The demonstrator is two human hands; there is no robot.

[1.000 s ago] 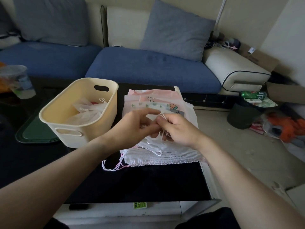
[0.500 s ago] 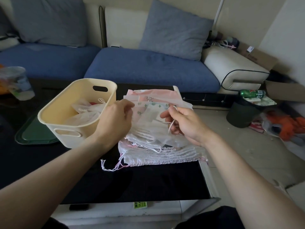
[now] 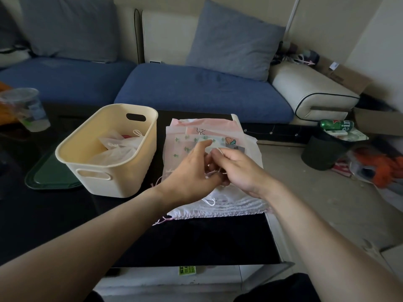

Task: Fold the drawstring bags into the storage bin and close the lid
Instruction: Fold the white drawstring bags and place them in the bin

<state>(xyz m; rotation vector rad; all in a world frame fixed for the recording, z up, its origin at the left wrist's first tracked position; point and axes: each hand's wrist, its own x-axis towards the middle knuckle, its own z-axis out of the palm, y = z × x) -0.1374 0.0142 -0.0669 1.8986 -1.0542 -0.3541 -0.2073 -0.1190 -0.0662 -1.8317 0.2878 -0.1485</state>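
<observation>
A stack of white and pink drawstring bags (image 3: 202, 136) lies on the black table (image 3: 196, 240), right of a cream storage bin (image 3: 113, 171). Folded translucent bags (image 3: 118, 147) sit inside the bin. Both hands meet over the middle of the stack. My right hand (image 3: 237, 168) pinches a white drawstring (image 3: 220, 151) between thumb and forefinger. My left hand (image 3: 189, 171) is close against it, fingers curled at the cords of the top bag; what it holds is hidden. A dark green lid (image 3: 48, 175) lies flat under the bin's left side.
A plastic cup (image 3: 28, 110) stands at the table's far left. A blue sofa (image 3: 196, 90) with grey cushions runs behind the table. On the floor to the right are a black waste bin (image 3: 322, 151) with a green can and some clutter.
My left hand has come back from the bin side to the middle of the stack. My right hand lowered slightly, and the two hands have closed together again over the cords.
</observation>
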